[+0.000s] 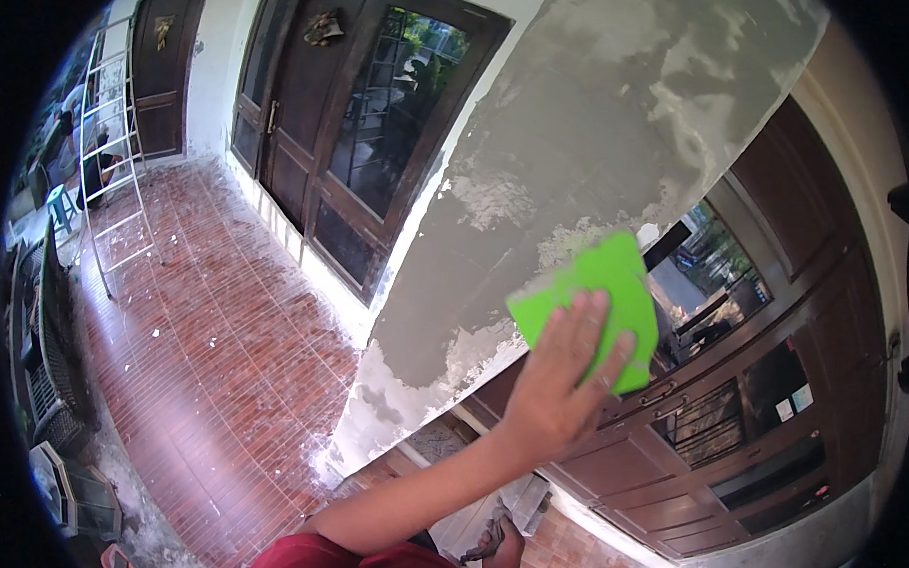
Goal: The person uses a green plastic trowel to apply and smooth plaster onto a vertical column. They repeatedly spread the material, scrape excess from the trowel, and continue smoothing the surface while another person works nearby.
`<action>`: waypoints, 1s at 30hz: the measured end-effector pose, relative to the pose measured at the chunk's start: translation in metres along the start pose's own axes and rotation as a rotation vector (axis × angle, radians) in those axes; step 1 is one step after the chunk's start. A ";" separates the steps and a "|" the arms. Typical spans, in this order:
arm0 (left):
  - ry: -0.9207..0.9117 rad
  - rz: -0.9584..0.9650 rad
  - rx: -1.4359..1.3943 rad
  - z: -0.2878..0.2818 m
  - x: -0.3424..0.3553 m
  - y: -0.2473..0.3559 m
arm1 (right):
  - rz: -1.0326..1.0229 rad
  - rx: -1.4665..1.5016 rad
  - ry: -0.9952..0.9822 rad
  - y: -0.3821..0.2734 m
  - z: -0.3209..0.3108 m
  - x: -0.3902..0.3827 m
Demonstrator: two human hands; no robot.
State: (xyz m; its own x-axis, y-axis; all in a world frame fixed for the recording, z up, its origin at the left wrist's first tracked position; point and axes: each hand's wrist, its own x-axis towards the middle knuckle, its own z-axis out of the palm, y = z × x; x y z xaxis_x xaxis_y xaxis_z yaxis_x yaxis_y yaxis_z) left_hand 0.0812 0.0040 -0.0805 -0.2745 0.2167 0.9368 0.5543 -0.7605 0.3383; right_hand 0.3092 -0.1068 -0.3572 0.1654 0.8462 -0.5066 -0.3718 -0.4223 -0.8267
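Observation:
My left hand (563,380) reaches up to the right from a red sleeve and grips a bright green plastering float (615,278). The float is flat against or just before a pillar face coated in grey wet plaster (502,222), near its right edge; I cannot tell whether it touches. Low in the view, my right hand (504,555) is closed around a trowel (491,531) smeared with grey mortar. The trowel's blade is hard to tell from the grey surfaces behind it. Along the lower corner the plaster (378,397) is pale and patchy.
Left of the pillar, reddish tiles (216,322) carry white splashes. A metal ladder (119,145) stands at the far left, near a person and a small stool (61,206). Dark wooden doors (369,137) are behind; a brown door with glass panes (621,468) is at the right.

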 end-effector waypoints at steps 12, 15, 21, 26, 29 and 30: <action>0.192 0.078 0.009 -0.054 0.025 -0.003 | 0.038 -0.002 0.000 0.005 0.007 0.001; 0.324 0.068 0.181 -0.057 0.068 -0.041 | 0.037 -0.025 -0.001 -0.001 0.014 -0.010; 0.168 0.071 0.184 -0.019 0.075 -0.017 | 0.027 -0.048 0.012 -0.009 0.019 -0.027; 0.031 0.104 0.022 -0.011 0.045 0.016 | 0.018 -0.030 0.044 -0.005 0.013 -0.027; 0.042 0.054 -0.205 -0.027 0.029 0.034 | -0.017 0.000 0.011 -0.005 0.011 -0.023; 0.100 -0.090 -0.254 -0.034 0.022 0.043 | -0.029 0.027 -0.018 -0.010 0.011 -0.022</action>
State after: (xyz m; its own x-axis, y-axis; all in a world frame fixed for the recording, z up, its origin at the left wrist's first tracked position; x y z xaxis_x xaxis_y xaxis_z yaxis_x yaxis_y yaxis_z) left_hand 0.0723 -0.0452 -0.0488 -0.3966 0.2384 0.8865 0.3134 -0.8725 0.3748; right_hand 0.2995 -0.1181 -0.3355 0.1602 0.8636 -0.4780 -0.3912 -0.3890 -0.8340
